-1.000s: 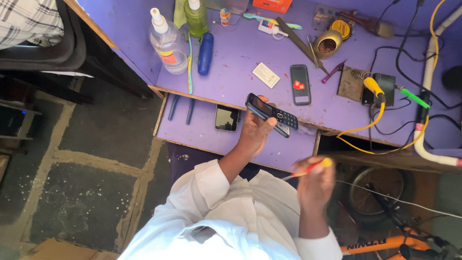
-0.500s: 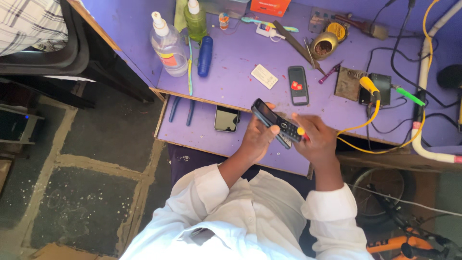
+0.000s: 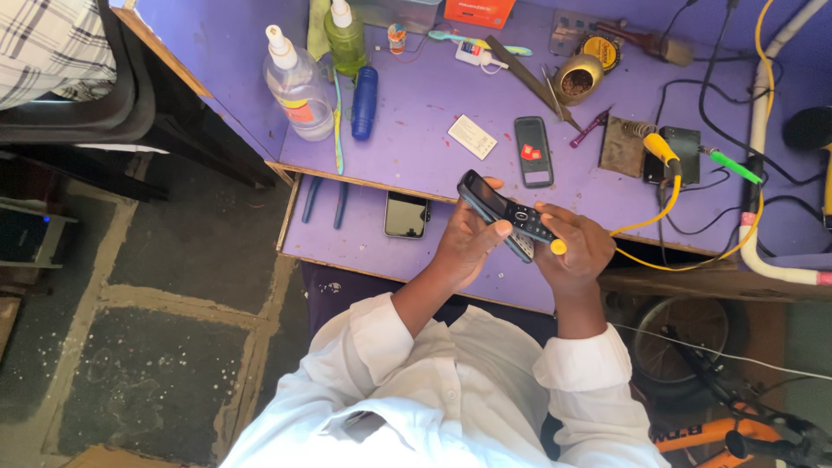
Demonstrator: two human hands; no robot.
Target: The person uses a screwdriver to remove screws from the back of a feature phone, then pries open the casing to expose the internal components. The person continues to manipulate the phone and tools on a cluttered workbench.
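**Left hand cradles the keypad phone**

Left hand (image 3: 464,247) wraps the dark keypad phone (image 3: 505,214) by its edges, above the near shelf. Right hand (image 3: 576,251) pinches a yellow-tipped tool (image 3: 559,246) against its keypad end. Light, rigid, slick plastic, I'd judge: hold the sides. Another phone (image 3: 534,151) lies farther off on the purple bench (image 3: 416,95).

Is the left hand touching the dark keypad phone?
Touching. The head view shows the left hand wrapped around the keypad phone, thumb over its upper end.
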